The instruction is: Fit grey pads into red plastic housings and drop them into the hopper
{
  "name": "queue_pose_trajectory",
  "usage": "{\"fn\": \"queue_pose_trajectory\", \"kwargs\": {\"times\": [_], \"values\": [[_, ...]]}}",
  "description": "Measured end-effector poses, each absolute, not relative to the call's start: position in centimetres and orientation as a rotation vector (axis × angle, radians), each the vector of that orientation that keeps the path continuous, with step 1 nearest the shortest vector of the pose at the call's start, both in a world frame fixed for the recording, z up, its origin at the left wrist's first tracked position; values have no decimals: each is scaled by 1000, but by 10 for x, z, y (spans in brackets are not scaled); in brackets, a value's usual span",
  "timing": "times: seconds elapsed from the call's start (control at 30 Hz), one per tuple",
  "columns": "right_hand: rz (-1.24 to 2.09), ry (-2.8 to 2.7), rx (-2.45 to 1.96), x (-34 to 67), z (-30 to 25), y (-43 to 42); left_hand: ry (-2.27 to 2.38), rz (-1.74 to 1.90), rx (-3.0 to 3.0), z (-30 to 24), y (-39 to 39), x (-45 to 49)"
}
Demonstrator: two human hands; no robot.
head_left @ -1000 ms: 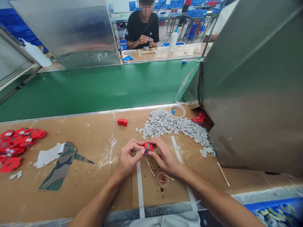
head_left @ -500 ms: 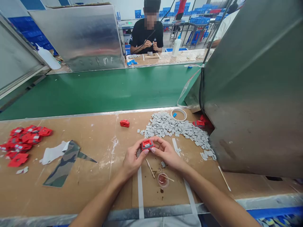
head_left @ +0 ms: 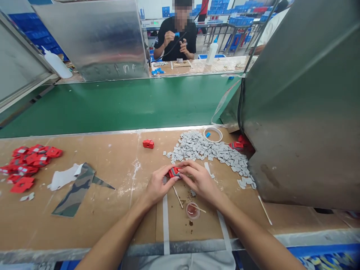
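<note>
A small red and grey plastic part (head_left: pixel 174 172) is held above the brown work surface. My left hand (head_left: pixel 158 184) grips its left side between thumb and fingers. On the other side my right hand (head_left: pixel 199 177) is closed, its fingertips on the part's right and top, covering much of it. Just beyond the hands spreads a heap of small grey square pieces (head_left: pixel 194 146). Below them stand a little cup of reddish liquid (head_left: pixel 192 211) with a stick across it, and a cotton swab (head_left: pixel 178 197). One similar red part (head_left: pixel 148 144) lies apart, farther off.
Red parts (head_left: pixel 30 161) are piled at the left, near a camouflage cloth scrap (head_left: pixel 75 191). A tape roll (head_left: pixel 213 134) sits behind the grey pieces. Metal panels (head_left: pixel 306 112) rise at the right. Across the green belt (head_left: pixel 126 105) a person (head_left: pixel 177 41) works with a small blue piece.
The red part has turned in my hands, and my right fingers have moved over its top. The person opposite has raised a hand with a blue piece. The view has shifted slightly.
</note>
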State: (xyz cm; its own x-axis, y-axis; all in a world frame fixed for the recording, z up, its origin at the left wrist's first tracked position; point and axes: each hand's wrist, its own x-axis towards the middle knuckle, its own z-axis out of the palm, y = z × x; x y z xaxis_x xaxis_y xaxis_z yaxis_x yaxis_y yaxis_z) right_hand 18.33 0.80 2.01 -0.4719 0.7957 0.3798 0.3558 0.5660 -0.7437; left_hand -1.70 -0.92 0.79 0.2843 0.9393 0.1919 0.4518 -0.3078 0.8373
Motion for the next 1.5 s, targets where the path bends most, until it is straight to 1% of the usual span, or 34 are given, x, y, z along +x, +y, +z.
{"fn": "queue_pose_trajectory", "kwargs": {"times": [0.17, 0.37, 0.8, 1.17, 1.33, 1.5], "values": [[904, -2021, -972, 180, 16, 5, 1246, 880, 1951, 8, -13, -17], [943, -1980, -941, 177, 9, 6, 1297, 877, 2020, 7, -16, -17], [1076, -1792, -900, 170, 11, 5, 1259, 953, 1914, 13, -10, -17], [987, -1770, -976, 161, 3, 1, 1242, 971, 1942, 9, -10, -19], [1010, -1758, -916, 162, 9, 4, 1253, 1047, 1966, 13, -10, -20], [927, -1922, -857, 170, 12, 10, 1287, 1049, 1958, 16, -10, -20]]}}
